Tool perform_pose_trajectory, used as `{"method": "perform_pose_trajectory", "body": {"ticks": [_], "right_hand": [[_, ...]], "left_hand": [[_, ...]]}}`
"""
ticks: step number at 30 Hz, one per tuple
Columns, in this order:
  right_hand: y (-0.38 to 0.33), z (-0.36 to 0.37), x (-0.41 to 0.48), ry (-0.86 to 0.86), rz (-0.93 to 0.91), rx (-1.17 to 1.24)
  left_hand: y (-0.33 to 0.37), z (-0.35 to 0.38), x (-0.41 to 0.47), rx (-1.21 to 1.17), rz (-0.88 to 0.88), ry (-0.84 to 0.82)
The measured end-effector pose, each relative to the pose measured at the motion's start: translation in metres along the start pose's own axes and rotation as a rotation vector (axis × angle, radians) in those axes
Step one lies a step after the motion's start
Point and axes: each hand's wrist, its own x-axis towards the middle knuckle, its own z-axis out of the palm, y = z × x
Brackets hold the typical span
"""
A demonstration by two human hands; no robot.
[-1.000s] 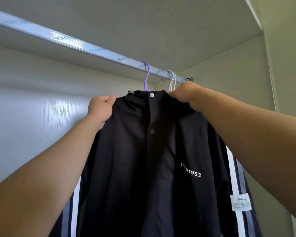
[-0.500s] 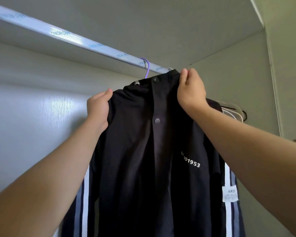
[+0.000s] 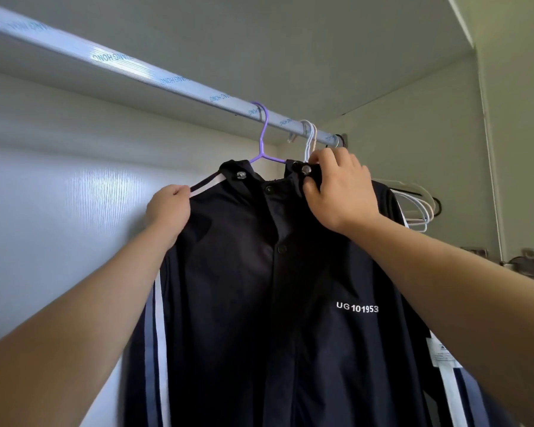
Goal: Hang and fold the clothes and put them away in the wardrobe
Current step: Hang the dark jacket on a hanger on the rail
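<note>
Head view, looking up into a pale grey-white wardrobe interior (image 3: 59,241) where a long silver metal rail wrapped in printed plastic film (image 3: 130,64) runs from upper left toward the right-hand wall. Below the rail, filling the space between both forearms, hangs a dark navy zip-and-snap jacket with white and grey-blue sleeve stripes and white chest lettering "UG 101953" (image 3: 259,303). The left hand (image 3: 168,211) is closed on the jacket's shoulder seam, thumb and fingers pinched tight over the white stripe, with no gap showing in the grip. The right hand (image 3: 342,192) is across the collar opening from it, fingers curled narrowly around the collar edge, thumb pressed on the dark fabric just under a silver snap stud (image 3: 305,170). Between the two grips and above them, a slim lilac plastic hanger (image 3: 263,140) rises out of the collar and hooks over the rail. Immediately above the right hand's knuckles, the hooks of a cluster of thin white and cream empty hangers (image 3: 413,208) sit on the rail, their shoulders splaying out beyond that hand toward the side wall.
</note>
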Motion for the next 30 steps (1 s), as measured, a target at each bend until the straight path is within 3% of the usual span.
{"method": "perform_pose_trajectory", "body": {"ticks": [5,12,16,22,30], "right_hand": [[0.000,0.006,0.002,-0.097,0.017,-0.100],[0.001,0.007,0.010,-0.116,0.105,-0.141],[0.000,0.008,0.012,-0.128,0.129,-0.155],[-0.001,0.013,0.011,-0.177,0.165,-0.126],[-0.003,0.018,0.013,-0.196,0.203,-0.108]], "left_hand": [[-0.014,-0.002,-0.001,-0.066,0.009,0.016],[-0.037,-0.025,-0.002,0.240,0.129,0.057],[-0.040,-0.032,-0.003,0.221,0.164,0.066],[-0.043,-0.036,-0.021,0.141,0.438,0.173],[-0.035,-0.052,-0.004,0.112,0.373,0.237]]}}
